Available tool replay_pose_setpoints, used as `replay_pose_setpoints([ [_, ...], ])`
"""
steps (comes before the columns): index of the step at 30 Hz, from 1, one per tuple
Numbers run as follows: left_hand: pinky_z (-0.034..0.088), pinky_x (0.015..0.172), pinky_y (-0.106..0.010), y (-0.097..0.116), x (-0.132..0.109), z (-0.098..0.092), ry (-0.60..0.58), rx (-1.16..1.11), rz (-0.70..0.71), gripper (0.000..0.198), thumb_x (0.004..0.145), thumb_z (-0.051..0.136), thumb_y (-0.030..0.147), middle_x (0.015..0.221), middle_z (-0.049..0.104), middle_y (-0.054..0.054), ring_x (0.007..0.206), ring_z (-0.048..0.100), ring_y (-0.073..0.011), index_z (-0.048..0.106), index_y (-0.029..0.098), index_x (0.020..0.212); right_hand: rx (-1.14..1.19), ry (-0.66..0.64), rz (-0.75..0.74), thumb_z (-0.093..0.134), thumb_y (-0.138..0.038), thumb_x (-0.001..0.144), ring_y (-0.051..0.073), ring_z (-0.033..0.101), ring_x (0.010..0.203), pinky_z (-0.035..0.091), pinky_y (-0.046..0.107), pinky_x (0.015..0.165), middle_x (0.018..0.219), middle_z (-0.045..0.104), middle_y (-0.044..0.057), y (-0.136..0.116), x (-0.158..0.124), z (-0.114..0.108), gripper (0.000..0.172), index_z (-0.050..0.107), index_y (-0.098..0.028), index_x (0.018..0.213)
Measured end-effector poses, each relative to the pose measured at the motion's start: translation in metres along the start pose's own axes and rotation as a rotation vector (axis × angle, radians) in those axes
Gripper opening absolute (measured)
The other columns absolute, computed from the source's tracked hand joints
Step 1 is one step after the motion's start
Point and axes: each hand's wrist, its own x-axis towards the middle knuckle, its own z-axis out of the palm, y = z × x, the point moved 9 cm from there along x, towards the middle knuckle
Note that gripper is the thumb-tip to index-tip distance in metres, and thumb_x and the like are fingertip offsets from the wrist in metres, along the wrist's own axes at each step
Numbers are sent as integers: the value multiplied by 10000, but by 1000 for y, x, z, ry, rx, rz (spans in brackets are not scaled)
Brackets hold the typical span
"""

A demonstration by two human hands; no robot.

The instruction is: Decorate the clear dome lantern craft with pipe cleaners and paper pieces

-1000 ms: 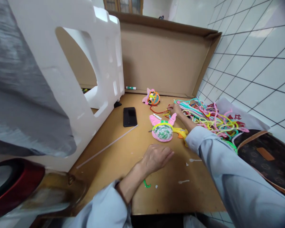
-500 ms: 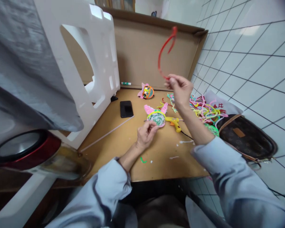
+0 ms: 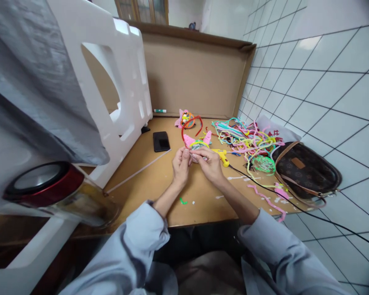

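Note:
A curved red pipe cleaner (image 3: 183,130) rises in a loop from between my two hands, over the table. My left hand (image 3: 181,166) is closed with thumb and fingers pinched at its lower end. My right hand (image 3: 210,164) meets it from the right, its fingertips pinched on that same end. Just behind them lies a craft piece with pink ears (image 3: 189,140) and a yellow rim, partly covered by my fingers. A yellow hot glue gun (image 3: 222,157) rests right of it. Farther back sits an orange craft figure (image 3: 189,121), partly behind the red loop.
A heap of coloured pipe cleaners (image 3: 249,137) lies at the right, beside a green mesh bundle (image 3: 264,164) and a brown handbag (image 3: 307,172). A black cable (image 3: 283,198) crosses the right side. A phone (image 3: 161,141) and a glass jug (image 3: 86,205) are at the left.
My right hand has come down and left with the red pipe cleaner, from high up to beside my left hand. The fingertips of both hands now meet at its lower end.

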Motion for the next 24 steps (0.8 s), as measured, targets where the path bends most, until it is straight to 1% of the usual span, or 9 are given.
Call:
replay_pose_setpoints([
  [3,259,449,-194,-2,9,-7,43,-39,-35,587,692,759,721,499,317,112,441,251,-48,481,204,715,79,-16,81,625,-326,854,188,647,811,515,349,810,828,725,26,16,-2,8,168,746,-237,778],
  [6,238,437,-192,0,13,-14,87,-32,-23,613,683,742,749,486,298,114,429,228,-45,453,208,686,45,23,136,586,-367,862,176,586,733,482,329,756,722,647,6,22,-2,8,220,639,-228,700],
  [9,246,439,-195,0,13,-14,97,-12,-6,592,705,725,748,482,314,111,425,235,-48,493,204,712,-8,70,110,539,-401,885,169,521,697,446,317,725,667,553,-9,17,2,1,280,523,-237,658],
  [12,258,441,-194,-2,14,-15,101,6,-16,561,722,731,720,491,334,106,427,259,-50,523,199,735,-24,106,73,525,-422,893,170,490,700,425,310,709,675,508,-9,13,4,-8,299,484,-242,658],
  [14,247,434,-187,-2,18,-28,176,4,-7,530,736,739,685,493,335,106,427,271,-52,521,202,742,-33,145,83,515,-444,898,170,475,698,413,307,697,683,487,-10,19,0,-19,307,480,-244,668],
  [17,223,426,-177,5,28,-64,367,-8,50,435,811,723,577,492,323,108,419,278,-51,515,202,746,-29,240,168,516,-491,892,164,454,675,397,306,680,677,451,-19,40,-9,-41,331,468,-243,677],
  [21,211,422,-169,12,37,-101,538,4,56,324,897,664,389,504,343,101,410,296,-48,481,197,711,146,381,288,538,-545,848,168,483,694,438,317,711,700,475,-10,69,-15,-70,347,443,-248,696],
  [22,201,417,-168,14,36,-106,582,5,65,309,894,660,360,507,340,103,406,296,-46,476,197,707,197,393,296,551,-548,838,176,510,724,459,327,733,724,496,1,72,-14,-74,356,427,-250,687],
  [24,190,412,-168,18,35,-108,601,21,97,313,878,667,352,508,331,108,399,296,-42,462,200,697,291,347,299,576,-553,824,203,570,808,497,361,777,780,550,31,73,-10,-77,390,392,-252,656],
])
